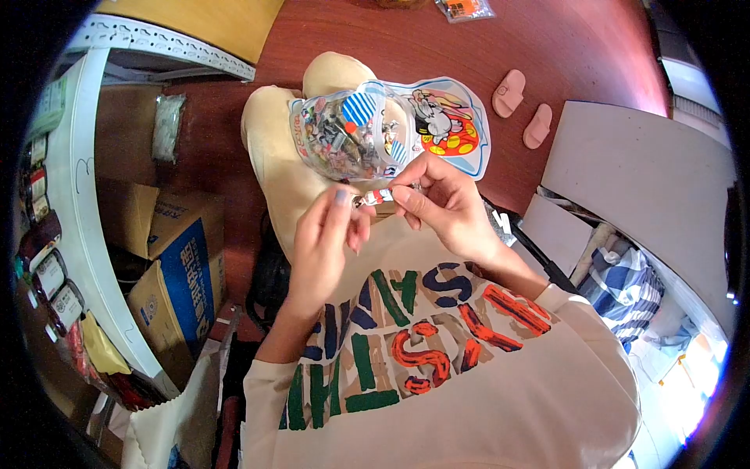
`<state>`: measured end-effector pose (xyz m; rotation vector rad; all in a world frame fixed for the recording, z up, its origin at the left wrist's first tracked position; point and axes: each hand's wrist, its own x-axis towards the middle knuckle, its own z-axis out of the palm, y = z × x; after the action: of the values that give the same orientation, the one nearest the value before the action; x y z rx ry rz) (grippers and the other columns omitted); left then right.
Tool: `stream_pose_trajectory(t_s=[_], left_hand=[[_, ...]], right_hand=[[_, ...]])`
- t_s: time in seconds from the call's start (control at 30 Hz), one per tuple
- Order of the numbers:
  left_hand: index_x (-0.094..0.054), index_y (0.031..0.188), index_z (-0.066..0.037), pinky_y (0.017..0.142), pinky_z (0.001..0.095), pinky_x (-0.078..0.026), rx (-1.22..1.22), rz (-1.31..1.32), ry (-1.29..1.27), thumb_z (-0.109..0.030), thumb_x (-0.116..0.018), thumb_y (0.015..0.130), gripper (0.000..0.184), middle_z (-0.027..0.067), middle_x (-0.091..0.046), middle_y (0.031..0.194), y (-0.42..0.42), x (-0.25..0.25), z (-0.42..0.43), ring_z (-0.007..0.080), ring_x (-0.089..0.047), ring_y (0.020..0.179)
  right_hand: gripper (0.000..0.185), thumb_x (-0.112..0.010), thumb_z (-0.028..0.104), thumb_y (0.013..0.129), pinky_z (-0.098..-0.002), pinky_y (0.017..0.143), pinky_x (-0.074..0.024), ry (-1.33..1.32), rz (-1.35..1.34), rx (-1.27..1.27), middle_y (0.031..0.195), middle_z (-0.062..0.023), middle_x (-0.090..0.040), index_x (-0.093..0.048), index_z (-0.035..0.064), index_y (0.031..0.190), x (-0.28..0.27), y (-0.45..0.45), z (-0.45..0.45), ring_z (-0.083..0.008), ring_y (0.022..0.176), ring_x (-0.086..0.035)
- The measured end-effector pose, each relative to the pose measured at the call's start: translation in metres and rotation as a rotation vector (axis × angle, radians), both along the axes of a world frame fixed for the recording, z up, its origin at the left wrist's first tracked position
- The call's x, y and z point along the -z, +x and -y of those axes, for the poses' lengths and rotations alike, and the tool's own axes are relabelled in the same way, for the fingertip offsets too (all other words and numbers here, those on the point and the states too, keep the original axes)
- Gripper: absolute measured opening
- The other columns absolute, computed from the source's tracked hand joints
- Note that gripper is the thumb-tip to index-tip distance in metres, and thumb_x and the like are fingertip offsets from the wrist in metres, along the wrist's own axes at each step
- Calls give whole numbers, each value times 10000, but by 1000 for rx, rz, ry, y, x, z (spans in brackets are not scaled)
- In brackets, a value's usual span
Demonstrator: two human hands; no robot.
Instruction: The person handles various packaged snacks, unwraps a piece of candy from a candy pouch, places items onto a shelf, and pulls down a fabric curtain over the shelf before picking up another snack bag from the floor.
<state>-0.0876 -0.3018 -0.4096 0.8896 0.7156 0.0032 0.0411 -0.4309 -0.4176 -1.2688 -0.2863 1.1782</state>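
Between my two hands is a small red and white charm (378, 197) with a metal clasp at its left end. My left hand (330, 227) pinches the clasp end with thumb and finger. On the other side, my right hand (441, 205) has its thumb and forefinger closed on the charm's right end. Just beyond the hands, a clear plastic bag (336, 129) full of many small colourful items rests on my lap. Its printed flap (457, 129), with a cartoon figure, spreads to the right.
Two pink slippers (508, 94) lie on the reddish floor (406, 47). Cardboard boxes (176, 266) and a white metal shelf (86, 180) stand at the left. At the right are a grey-white cabinet (633, 180) and a checked cloth bag (625, 289).
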Motion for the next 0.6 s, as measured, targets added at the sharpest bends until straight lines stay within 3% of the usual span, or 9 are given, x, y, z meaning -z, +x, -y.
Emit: stream_pose_trajectory(t_s=[0.03, 0.07, 0.13, 0.2, 0.33, 0.4, 0.43, 0.5, 0.6], left_hand=[[-536, 889, -38, 545, 281, -393, 4, -77, 443, -125, -495, 916, 100, 48, -512, 679, 2, -3, 4, 149, -481, 569], [-536, 889, -38, 545, 281, -393, 4, -78, 442, -125, -495, 916, 100, 48, -512, 679, 2, 0, 2, 149, -481, 569], [-526, 962, -23, 599, 358, -431, 225, 162, 1417, -47, -536, 858, 107, 122, -534, 757, 0, 10, -5, 269, -547, 683], [-527, 929, -3, 626, 410, -433, 267, 169, 1426, -11, -561, 811, 123, 167, -517, 764, -2, 13, -6, 346, -542, 724], [-525, 849, 2, 590, 365, -423, 172, 139, 1222, -39, -518, 883, 53, 105, -528, 739, -4, 19, -2, 286, -540, 642], [-510, 861, -26, 518, 294, -371, 129, -91, 488, -124, -482, 945, 132, 10, -473, 679, -11, 21, 4, 149, -474, 549], [-510, 861, -26, 518, 294, -371, 127, -92, 488, -124, -482, 945, 132, 10, -473, 679, -12, 20, 4, 149, -474, 549], [-495, 876, -66, 479, 216, -296, -8, -43, -191, -194, -453, 971, 165, -62, -374, 634, -14, 20, 5, 33, -366, 522], [-477, 873, -97, 464, 179, -256, 23, -1, -722, -206, -435, 971, 152, -85, -312, 604, -18, 24, -3, 8, -304, 507]], right_hand=[[90, -569, 99, 919, -196, 547, -382, -1, 0, 0, 784, -35, -579, -532, 24, 949, 0, 2, 0, -65, 616, -487], [90, -569, 104, 920, -197, 544, -379, -19, -34, -15, 771, -35, -579, -532, 26, 946, -1, 4, 0, -65, 610, -484], [90, -568, 108, 922, -198, 541, -375, -36, -70, -34, 757, -35, -579, -532, 28, 943, -1, 5, 0, -65, 604, -480], [94, -565, 119, 925, -197, 539, -370, -43, -145, -65, 736, -34, -578, -531, 32, 934, 0, 4, 1, -66, 604, -480], [97, -574, 109, 919, -197, 545, -373, -34, -106, -87, 749, -32, -577, -529, 28, 950, -2, -1, 2, -67, 601, -476], [118, -599, 92, 896, -222, 570, -418, -56, 73, -95, 792, -62, -600, -552, 7, 963, -4, -5, 4, -91, 636, -525], [118, -599, 92, 896, -222, 570, -418, -56, 72, -98, 792, -62, -600, -552, 7, 963, -4, -5, 4, -91, 636, -525], [145, -629, 61, 854, -281, 605, -469, 38, 809, -223, 845, -112, -616, -574, -11, 967, -4, -2, 5, -168, 685, -587], [150, -647, 45, 817, -328, 633, -493, 140, 987, -365, 875, -147, -616, -594, -17, 944, -7, 4, 6, -253, 745, -618]])
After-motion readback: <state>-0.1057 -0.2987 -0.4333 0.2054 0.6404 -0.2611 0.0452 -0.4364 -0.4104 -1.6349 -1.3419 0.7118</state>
